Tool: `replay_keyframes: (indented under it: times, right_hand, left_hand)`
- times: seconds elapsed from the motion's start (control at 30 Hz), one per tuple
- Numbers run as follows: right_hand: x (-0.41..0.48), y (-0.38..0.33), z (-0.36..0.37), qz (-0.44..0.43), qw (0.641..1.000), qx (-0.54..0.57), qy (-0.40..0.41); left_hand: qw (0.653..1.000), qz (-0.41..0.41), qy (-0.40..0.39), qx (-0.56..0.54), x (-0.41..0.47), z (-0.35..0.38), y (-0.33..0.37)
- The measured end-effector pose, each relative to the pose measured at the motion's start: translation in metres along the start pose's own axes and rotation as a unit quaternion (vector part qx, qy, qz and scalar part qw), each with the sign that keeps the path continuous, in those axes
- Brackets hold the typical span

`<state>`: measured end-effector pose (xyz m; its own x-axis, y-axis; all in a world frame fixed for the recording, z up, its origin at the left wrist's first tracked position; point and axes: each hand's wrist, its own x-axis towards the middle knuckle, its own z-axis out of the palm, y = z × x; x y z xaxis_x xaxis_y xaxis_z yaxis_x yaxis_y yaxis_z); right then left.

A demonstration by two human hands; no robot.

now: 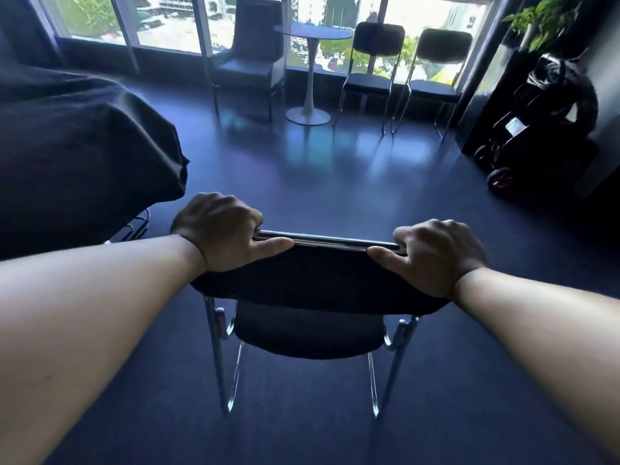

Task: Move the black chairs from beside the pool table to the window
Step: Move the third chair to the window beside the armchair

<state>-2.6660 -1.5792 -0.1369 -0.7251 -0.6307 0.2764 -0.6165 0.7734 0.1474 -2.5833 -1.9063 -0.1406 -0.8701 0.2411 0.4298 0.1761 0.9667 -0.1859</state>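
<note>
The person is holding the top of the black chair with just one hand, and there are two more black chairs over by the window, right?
Not quite. Both hands are on the chair: the left hand and the right hand each grip the top of the black chair backrest. The head view shows this. The rest is right: two more black chairs stand by the window.

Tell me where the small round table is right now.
In the head view the round table stands at the far window, centre top, between the grey armchair on its left and two black chairs on its right.
</note>
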Motion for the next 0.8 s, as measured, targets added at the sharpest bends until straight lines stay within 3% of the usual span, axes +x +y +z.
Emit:
replay_keyframes:
  times: [0.6, 0.8]
  right_hand:
    - [0.288, 0.105, 0.107, -0.167, 0.984, 0.034, 0.049]
    - [0.355, 0.117, 0.129, -0.192, 0.979, 0.045, 0.056]
  left_hand:
    - [0.985, -0.160, -0.053, 0.042, 0.158, 0.098, -0.091]
    - [0.981, -0.176, -0.055, 0.061, 0.192, 0.120, -0.120]
